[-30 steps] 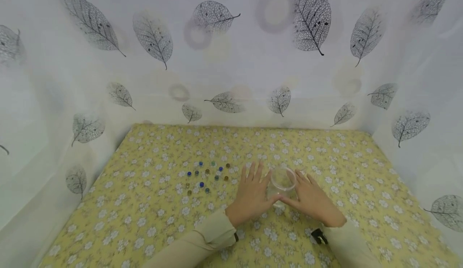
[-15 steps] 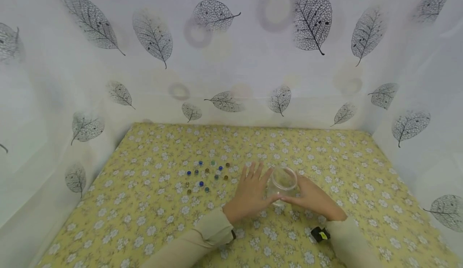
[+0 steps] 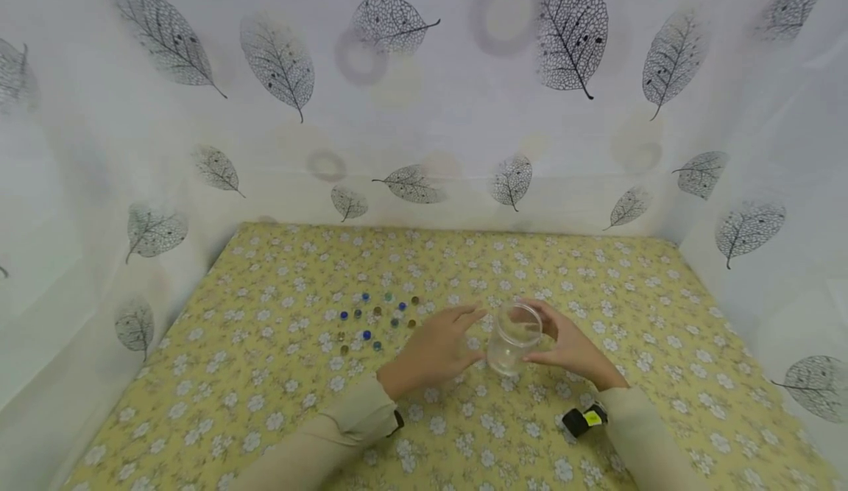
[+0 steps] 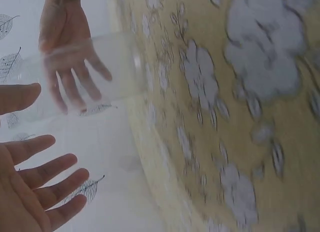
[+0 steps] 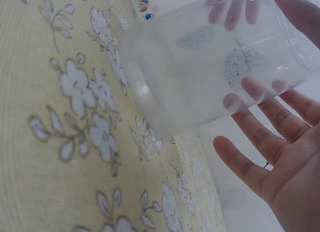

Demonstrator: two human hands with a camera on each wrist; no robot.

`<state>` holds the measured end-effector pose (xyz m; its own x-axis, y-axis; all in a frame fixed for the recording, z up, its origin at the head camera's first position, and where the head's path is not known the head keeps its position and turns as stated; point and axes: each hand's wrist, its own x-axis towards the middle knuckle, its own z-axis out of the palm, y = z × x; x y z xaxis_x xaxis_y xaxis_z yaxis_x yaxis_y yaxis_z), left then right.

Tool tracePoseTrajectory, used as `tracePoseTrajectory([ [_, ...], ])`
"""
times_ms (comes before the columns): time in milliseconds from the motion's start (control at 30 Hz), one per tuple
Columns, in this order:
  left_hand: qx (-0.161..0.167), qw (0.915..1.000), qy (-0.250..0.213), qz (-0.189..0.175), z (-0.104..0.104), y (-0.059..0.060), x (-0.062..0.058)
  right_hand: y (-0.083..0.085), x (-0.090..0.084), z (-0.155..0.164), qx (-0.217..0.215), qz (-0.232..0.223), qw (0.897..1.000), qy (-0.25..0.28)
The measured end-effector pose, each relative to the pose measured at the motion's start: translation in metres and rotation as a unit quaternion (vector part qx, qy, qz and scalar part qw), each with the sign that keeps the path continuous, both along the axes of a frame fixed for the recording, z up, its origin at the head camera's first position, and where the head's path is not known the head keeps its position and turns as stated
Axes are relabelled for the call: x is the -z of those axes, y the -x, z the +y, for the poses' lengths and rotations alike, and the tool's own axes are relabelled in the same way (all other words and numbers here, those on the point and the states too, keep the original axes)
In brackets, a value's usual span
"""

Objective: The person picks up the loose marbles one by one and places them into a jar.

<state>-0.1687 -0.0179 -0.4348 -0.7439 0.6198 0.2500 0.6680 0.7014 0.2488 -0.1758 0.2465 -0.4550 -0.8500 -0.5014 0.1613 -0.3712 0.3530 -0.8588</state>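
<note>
Two hands sit close to one clear cup (image 3: 513, 344) in the middle of the surface (image 3: 636, 307). Nearest to us are two pale sleeves and a small black band with a yellow tag (image 3: 583, 420) at the right wrist.

The right hand (image 3: 573, 347) is at the right side of the cup. Its fingers are only a little bent and spread out. From the wrist view the fingers lie just beside the wall of the cup, and I cannot tell if they touch it. The left hand (image 3: 433, 347) is wide open, with fingers straight. It is apart from the cup on the left side and holds nothing.

The cup stands upright on the yellow cloth with white flowers. It looks empty, thin and light, so it may tip or slide with a small push. Its wall looks smooth and may be slippery, and it may squash if squeezed hard. A good place to hold it is around the middle of the wall, with fingers on one side and thumb on the other.

Farther back and to the left lie many little beads (image 3: 374, 322), blue, brown and green, well apart from the cup. Behind all is a white curtain with grey leaves (image 3: 570, 31).
</note>
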Motion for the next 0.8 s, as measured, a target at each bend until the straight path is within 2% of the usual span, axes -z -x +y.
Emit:
tracePoseTrajectory([
  [133, 0.004, 0.9994, -0.025, 0.024, -0.018, 0.003, -0.008, 0.000, 0.003, -0.001, 0.002, -0.010, 1.000, -0.006],
  [267, -0.013, 0.9988, -0.040, 0.023, -0.035, 0.006, -0.019, 0.000, 0.005, -0.002, -0.013, 0.000, 1.000, 0.000],
  [400, -0.034, 0.9981, -0.045, 0.024, -0.051, 0.012, -0.025, 0.001, 0.007, -0.002, -0.040, 0.012, 0.999, 0.027],
  [633, -0.049, 0.9964, -0.055, 0.042, -0.077, 0.026, -0.030, 0.002, 0.006, -0.002, -0.057, 0.011, 0.997, 0.050],
  [800, -0.068, 0.9959, -0.053, 0.025, -0.095, 0.033, -0.030, 0.002, 0.007, -0.001, -0.068, 0.012, 0.996, 0.050],
])
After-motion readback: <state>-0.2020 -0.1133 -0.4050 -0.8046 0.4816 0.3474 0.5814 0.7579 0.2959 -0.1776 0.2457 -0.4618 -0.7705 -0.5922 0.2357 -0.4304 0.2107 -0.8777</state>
